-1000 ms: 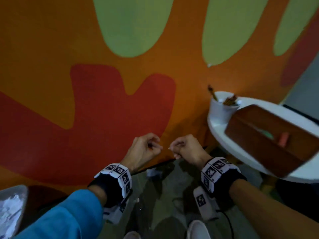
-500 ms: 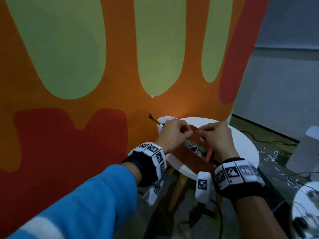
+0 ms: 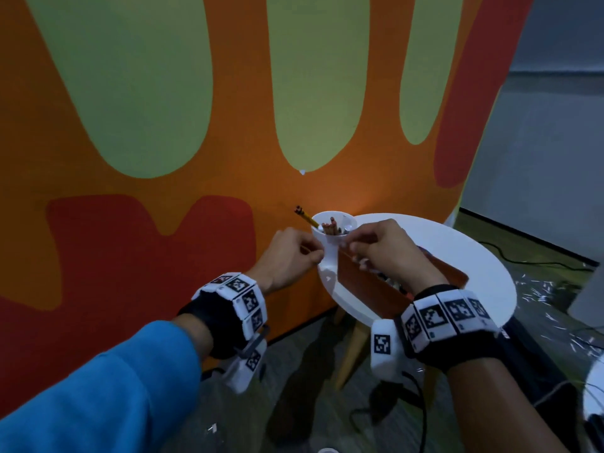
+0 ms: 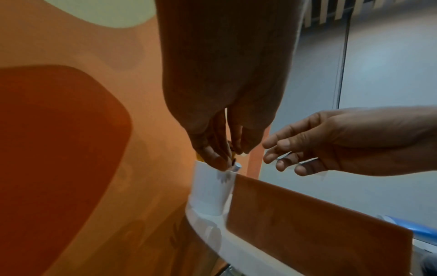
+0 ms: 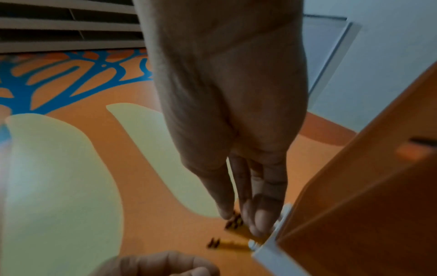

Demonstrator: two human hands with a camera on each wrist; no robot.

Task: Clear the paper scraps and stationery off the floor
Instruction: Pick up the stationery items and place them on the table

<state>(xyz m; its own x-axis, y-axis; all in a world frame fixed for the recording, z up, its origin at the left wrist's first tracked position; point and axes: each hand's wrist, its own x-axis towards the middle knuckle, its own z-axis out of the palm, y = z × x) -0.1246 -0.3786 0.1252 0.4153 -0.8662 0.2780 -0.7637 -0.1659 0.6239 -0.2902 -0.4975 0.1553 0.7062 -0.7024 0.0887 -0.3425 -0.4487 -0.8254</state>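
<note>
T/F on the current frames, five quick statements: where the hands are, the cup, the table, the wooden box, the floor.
1. Both hands are at the white cup. True: left hand and right hand are raised at its rim.
2. The cup is empty. False: pencils stand in it.
3. The cup stands on the floor. False: it stands on the round white table.
4. A brown wooden box stands beside the cup on the table. True.
5. The floor is fully cleared. False: white paper scraps lie on the floor right of the table.
</note>
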